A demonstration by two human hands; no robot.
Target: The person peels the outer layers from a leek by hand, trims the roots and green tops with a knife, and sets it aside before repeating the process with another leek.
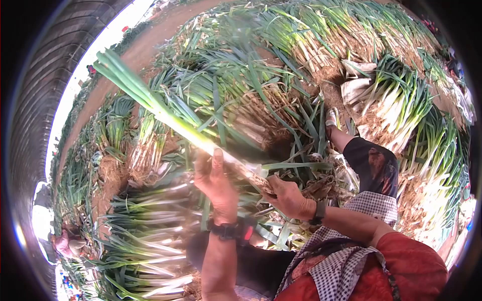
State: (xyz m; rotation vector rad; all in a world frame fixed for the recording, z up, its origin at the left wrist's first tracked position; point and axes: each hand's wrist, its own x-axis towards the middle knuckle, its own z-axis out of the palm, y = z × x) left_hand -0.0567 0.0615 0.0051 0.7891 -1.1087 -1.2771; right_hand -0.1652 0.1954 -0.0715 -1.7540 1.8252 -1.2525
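One long green onion (181, 129) slants across the middle of the view, its green leaves toward the upper left and its white stalk toward my hands. My left hand (219, 188) grips the white part, thumb along the near side and fingers partly hidden behind. At the brown, dirty root end, my right hand (288, 198) is closed around the stalk's tip. Loose leaves and peeled scraps (321, 188) lie beneath and beyond my right hand. Below and left of my left hand, a row of clean white-stalked green onions (150, 236) is laid side by side.
Heaps of unpeeled green onions (251, 110) with brown roots lie ahead. More bundles (401, 95) stand at the right, by a pale sack (356, 85). My bent leg (371, 163) reaches forward on the right. Another person (68, 244) is at the far left edge.
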